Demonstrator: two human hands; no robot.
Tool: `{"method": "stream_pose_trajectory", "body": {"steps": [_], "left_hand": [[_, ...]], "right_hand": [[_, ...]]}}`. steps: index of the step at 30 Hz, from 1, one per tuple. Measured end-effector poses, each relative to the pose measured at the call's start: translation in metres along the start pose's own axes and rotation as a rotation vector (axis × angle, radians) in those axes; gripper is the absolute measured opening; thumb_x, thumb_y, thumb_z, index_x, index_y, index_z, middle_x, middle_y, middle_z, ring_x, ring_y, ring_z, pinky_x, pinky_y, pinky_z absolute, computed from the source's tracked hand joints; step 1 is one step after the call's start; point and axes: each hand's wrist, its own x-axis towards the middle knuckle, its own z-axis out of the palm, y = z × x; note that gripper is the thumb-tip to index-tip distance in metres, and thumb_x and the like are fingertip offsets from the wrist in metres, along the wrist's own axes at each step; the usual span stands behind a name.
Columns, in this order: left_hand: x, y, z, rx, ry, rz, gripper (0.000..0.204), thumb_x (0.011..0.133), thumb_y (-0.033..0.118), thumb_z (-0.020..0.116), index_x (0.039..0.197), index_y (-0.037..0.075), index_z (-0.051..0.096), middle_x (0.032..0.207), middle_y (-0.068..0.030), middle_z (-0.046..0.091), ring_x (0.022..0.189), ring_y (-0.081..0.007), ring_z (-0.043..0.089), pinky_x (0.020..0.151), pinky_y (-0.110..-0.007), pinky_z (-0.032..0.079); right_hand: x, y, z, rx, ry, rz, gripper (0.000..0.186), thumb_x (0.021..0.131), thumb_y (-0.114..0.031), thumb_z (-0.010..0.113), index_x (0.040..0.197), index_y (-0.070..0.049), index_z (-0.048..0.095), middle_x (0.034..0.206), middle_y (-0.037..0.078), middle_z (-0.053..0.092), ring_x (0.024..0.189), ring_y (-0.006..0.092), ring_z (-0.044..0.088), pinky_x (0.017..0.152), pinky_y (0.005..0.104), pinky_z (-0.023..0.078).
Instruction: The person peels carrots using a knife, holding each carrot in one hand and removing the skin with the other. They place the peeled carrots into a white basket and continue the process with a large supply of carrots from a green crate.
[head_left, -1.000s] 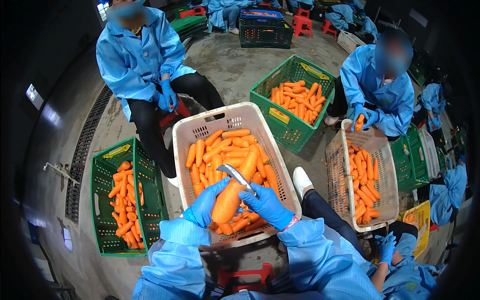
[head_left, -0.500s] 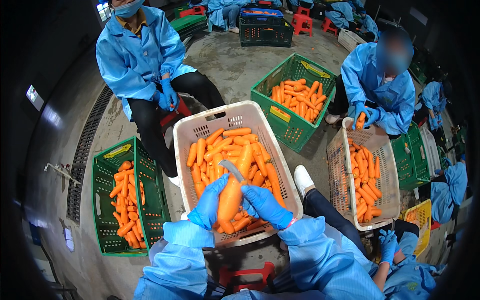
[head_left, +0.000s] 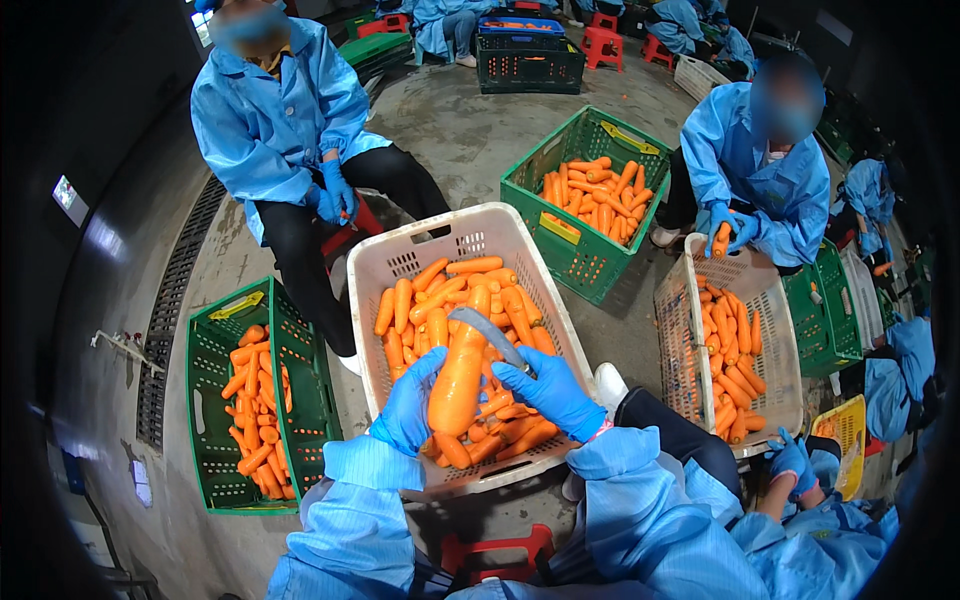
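Both my gloved hands are over a white plastic crate (head_left: 368, 315) of loose carrots. My left hand (head_left: 406, 402) is closed around the side of a thick, large carrot (head_left: 460, 380), held upright with its broad end toward me. In my right hand (head_left: 550, 392) is the handle end of a knife with a curved grey blade (head_left: 487, 328). The blade crosses the carrot's upper part; whether it is touching I cannot tell. My left fingers are partly hidden behind the carrot.
Green crates of carrots stand at the left (head_left: 312, 410) and beyond (head_left: 575, 258). Another white crate (head_left: 677, 335) sits right, where a co-worker (head_left: 765, 195) holds a carrot. A second co-worker (head_left: 285, 115) sits opposite. At lower right are a co-worker's gloved hands (head_left: 788, 465). A red stool (head_left: 498, 550) is below me.
My right hand has moved right, away from the carrot's lower side, with the knife. The carrot stands more upright. The lower-right co-worker's hands have shifted.
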Motion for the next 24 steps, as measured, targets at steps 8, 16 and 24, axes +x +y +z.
{"method": "stream_pose_trajectory", "body": {"steps": [8, 16, 24], "left_hand": [[-0.003, -0.007, 0.013, 0.050, -0.016, 0.029, 0.045, 0.093, 0.034, 0.050, 0.126, 0.003, 0.044, 0.111, -0.0159, 0.057, 0.093, -0.0261, 0.063, 0.074, -0.035, 0.056], [-0.002, -0.007, 0.016, 0.018, 0.056, 0.039, 0.034, 0.091, 0.025, 0.054, 0.119, 0.006, 0.050, 0.106, -0.0134, 0.061, 0.086, -0.0245, 0.064, 0.071, -0.035, 0.056], [0.000, -0.008, 0.015, 0.023, 0.117, 0.061, 0.033, 0.091, 0.024, 0.054, 0.119, 0.007, 0.050, 0.105, -0.0121, 0.061, 0.086, -0.0222, 0.064, 0.070, -0.034, 0.056]], "right_hand": [[-0.001, -0.001, 0.001, -0.131, 0.042, -0.102, 0.046, 0.080, -0.052, 0.064, 0.088, -0.007, 0.062, 0.067, 0.005, 0.057, 0.061, 0.0155, 0.054, 0.057, 0.0300, 0.043], [-0.004, -0.004, 0.008, -0.199, 0.064, -0.120, 0.047, 0.081, -0.054, 0.062, 0.086, -0.007, 0.061, 0.066, 0.005, 0.060, 0.062, 0.0147, 0.059, 0.056, 0.0279, 0.045], [-0.004, 0.013, 0.022, 0.090, -0.013, -0.095, 0.044, 0.085, -0.044, 0.063, 0.102, -0.004, 0.063, 0.066, 0.002, 0.057, 0.059, 0.0083, 0.052, 0.052, 0.0258, 0.044]]}}
